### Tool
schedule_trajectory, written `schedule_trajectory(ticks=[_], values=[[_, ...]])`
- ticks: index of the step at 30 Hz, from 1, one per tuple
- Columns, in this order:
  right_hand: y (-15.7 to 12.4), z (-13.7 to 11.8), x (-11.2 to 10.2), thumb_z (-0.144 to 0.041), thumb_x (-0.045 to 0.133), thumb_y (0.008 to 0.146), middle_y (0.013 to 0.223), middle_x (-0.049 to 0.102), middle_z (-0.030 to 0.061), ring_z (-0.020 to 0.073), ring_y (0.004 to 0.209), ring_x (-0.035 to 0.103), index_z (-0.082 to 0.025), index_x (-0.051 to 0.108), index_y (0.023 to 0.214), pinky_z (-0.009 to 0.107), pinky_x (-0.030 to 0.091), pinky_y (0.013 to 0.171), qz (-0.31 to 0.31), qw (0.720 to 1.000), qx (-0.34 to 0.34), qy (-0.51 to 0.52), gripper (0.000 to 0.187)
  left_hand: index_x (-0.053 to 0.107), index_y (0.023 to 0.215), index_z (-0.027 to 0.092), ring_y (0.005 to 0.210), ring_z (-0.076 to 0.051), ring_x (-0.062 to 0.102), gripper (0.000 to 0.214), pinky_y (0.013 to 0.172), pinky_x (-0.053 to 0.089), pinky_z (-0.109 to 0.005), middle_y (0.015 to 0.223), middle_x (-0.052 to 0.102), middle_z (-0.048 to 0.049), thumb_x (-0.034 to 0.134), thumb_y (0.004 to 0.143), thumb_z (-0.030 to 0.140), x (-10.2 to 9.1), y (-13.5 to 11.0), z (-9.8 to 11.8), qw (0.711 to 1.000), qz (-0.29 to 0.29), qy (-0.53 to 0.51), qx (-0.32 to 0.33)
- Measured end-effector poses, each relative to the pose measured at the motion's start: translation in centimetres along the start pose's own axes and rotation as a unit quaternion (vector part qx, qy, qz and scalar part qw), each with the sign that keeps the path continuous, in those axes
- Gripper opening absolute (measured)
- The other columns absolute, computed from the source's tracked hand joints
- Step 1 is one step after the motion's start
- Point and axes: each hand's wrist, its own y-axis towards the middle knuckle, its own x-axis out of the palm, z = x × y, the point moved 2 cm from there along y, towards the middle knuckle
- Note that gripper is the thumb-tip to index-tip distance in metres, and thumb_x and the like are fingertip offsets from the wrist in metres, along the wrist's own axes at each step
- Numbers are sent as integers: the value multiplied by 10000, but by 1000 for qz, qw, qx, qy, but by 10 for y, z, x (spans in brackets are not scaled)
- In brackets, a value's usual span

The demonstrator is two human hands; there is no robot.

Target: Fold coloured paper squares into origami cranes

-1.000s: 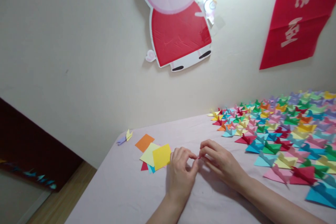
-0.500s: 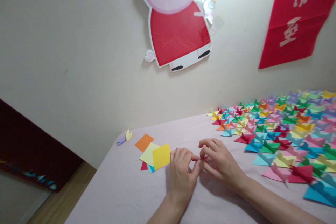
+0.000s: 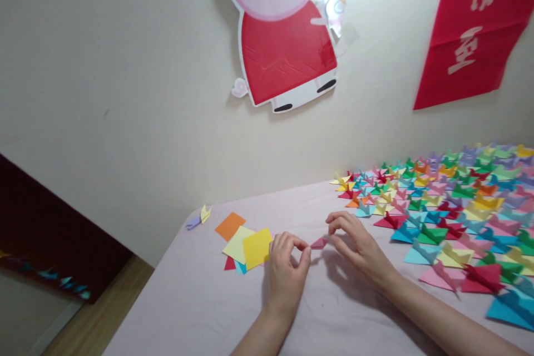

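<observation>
Between my hands is a small folded piece of pink paper [image 3: 319, 243], held just above the cloth. My left hand [image 3: 287, 267] pinches its left end between thumb and forefinger. At its right end is my right hand [image 3: 359, 247], with thumb and a fingertip closed on the paper's tip and the upper finger lifted apart. Left of my left hand lie loose paper squares, a yellow one [image 3: 257, 248] on top, a pale yellow one [image 3: 236, 242] beneath and an orange one [image 3: 230, 225] behind.
Rows of folded paper cranes [image 3: 454, 217] in many colours cover the table's right side. Two small folded pieces [image 3: 199, 218] lie at the far left corner of the pale cloth [image 3: 179, 300]. A pig cutout [image 3: 287, 55] and a red banner [image 3: 467, 39] hang on the wall.
My hands have moved apart a little, the right one going rightward. The pink paper, mostly hidden by fingers before, now shows between them.
</observation>
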Motion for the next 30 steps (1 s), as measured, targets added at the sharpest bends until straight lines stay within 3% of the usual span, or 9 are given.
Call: schedule_trajectory(ticks=[2, 7, 13, 17, 23, 27, 30], values=[[-1, -8, 5, -192, 499, 891, 1035, 612, 70, 242, 1013, 578, -242, 541, 947, 409, 475, 883, -13, 999, -22, 25, 85, 559, 766, 215, 853, -197, 566, 147, 792, 394, -321, 825, 624, 9, 603, 865, 117, 2, -1, 1, 1000, -10, -6, 1], [-2, -20, 9, -131, 495, 863, 979, 628, 60, 226, 922, 582, -234, 552, 827, 385, 475, 825, -28, 998, -57, 3, 123, 570, 796, 214, 861, -193, 551, 135, 788, 375, -324, 843, 631, 14, 626, 865, 112, 6, -3, 4, 999, -26, 14, 17], [-3, -17, 11, -105, 481, 844, 951, 626, 61, 228, 907, 564, -226, 527, 799, 379, 460, 800, -27, 999, -47, -5, 137, 592, 817, 226, 895, -209, 529, 117, 788, 354, -335, 879, 643, 12, 641, 874, 135, 18, 4, 10, 996, -66, 51, 41], [-1, -6, 7, -144, 497, 840, 960, 622, 61, 241, 915, 559, -228, 526, 776, 396, 441, 825, -13, 1000, 4, -25, 110, 596, 756, 222, 851, -208, 529, 140, 761, 361, -325, 821, 635, 8, 625, 863, 137, 25, 12, 7, 997, -74, 18, 16], [10, 18, -3, -291, 479, 863, 923, 589, 47, 242, 938, 546, -240, 488, 723, 358, 427, 798, 59, 987, 143, 36, 149, 598, 696, 196, 740, -176, 523, 168, 688, 388, -282, 752, 582, 3, 615, 855, 246, 26, 22, -13, 980, -41, -158, -111], [20, 8, 18, -426, 497, 871, 782, 566, -1, 192, 740, 532, -235, 560, 792, 297, 417, 668, -6, 964, 214, 160, 216, 637, 780, 174, 671, -149, 491, 247, 636, 386, -255, 737, 576, 4, 620, 868, 403, 32, 27, -21, 942, -13, -277, -191], [24, -1, 35, -487, 527, 874, 775, 586, -3, 174, 714, 532, -223, 588, 817, 279, 420, 653, -21, 944, 230, 236, 276, 654, 806, 162, 721, -158, 510, 286, 673, 400, -255, 757, 603, -9, 635, 854, 443, 35, 31, -21, 927, 12, -318, -201]])
